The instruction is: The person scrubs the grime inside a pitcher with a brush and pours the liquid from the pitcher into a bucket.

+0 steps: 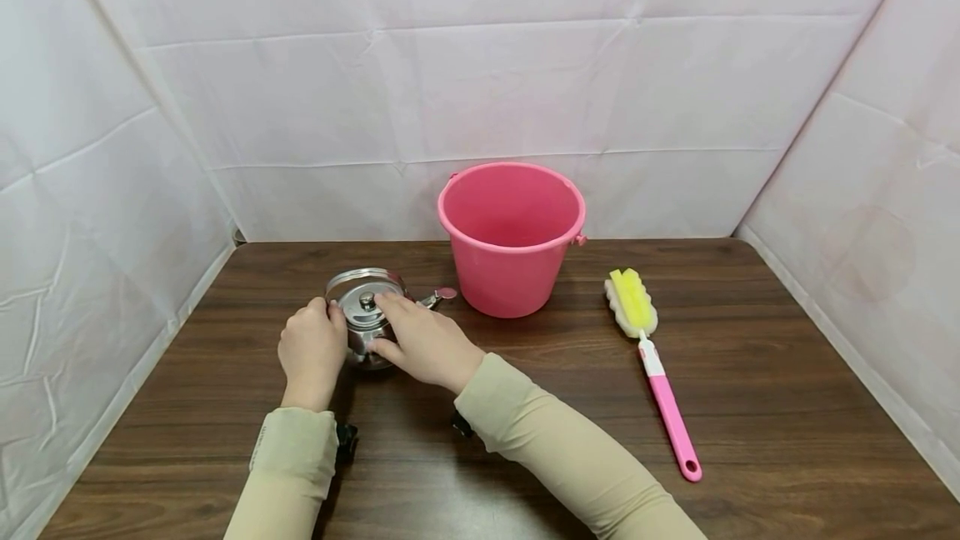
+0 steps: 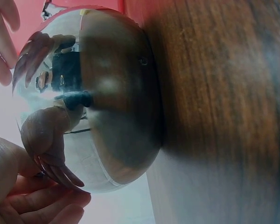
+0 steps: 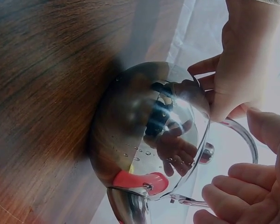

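A small shiny steel kettle [image 1: 361,342] stands upright on the table, its spout pointing right with a pink cap [image 1: 447,293] at the tip. Its lid has a round knob [image 1: 367,300], under an arched handle [image 1: 358,273]. My left hand [image 1: 309,352] grips the kettle's left side by the foot of the handle, fingers curled there. Over the right side reaches my right hand [image 1: 427,344], fingers loosely extended beside the knob and thumb near the body. Water drops dot the polished wall [image 3: 130,126] in the right wrist view, where the right fingers [image 3: 247,186] are spread beside the handle.
Behind the kettle to the right is a pink bucket [image 1: 498,282]. A bottle brush [image 1: 667,407] with a yellow and white sponge head and pink handle lies at the right on the dark wooden table [image 1: 787,373]. White sheeting [image 1: 510,90] encloses the back and sides.
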Available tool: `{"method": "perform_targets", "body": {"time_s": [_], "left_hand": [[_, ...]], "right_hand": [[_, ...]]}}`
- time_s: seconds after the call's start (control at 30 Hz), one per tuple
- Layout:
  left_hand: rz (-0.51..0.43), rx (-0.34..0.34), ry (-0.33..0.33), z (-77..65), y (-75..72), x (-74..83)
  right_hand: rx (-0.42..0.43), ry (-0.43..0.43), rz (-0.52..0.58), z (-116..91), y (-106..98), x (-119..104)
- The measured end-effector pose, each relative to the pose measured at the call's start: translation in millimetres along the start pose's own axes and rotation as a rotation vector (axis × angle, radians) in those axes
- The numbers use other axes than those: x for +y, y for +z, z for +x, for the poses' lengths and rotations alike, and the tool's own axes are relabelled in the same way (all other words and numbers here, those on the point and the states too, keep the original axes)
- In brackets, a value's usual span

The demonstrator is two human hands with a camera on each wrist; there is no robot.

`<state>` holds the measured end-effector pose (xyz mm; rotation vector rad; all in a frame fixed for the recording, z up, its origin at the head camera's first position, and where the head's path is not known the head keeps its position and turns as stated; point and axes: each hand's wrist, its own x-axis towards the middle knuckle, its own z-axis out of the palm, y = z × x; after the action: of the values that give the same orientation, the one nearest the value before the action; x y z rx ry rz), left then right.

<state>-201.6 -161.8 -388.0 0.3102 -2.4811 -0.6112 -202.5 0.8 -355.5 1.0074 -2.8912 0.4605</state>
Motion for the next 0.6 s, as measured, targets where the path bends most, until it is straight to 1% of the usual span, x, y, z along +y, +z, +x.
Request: {"method": "perform_targets", "body": {"time_s": [0.6], "left_hand": [[-0.006,0.003,-0.001,-0.5,0.3,-0.4]], "right_hand": [[0.017,-0.017,0.000,7.2,3.4,-1.1]]}}
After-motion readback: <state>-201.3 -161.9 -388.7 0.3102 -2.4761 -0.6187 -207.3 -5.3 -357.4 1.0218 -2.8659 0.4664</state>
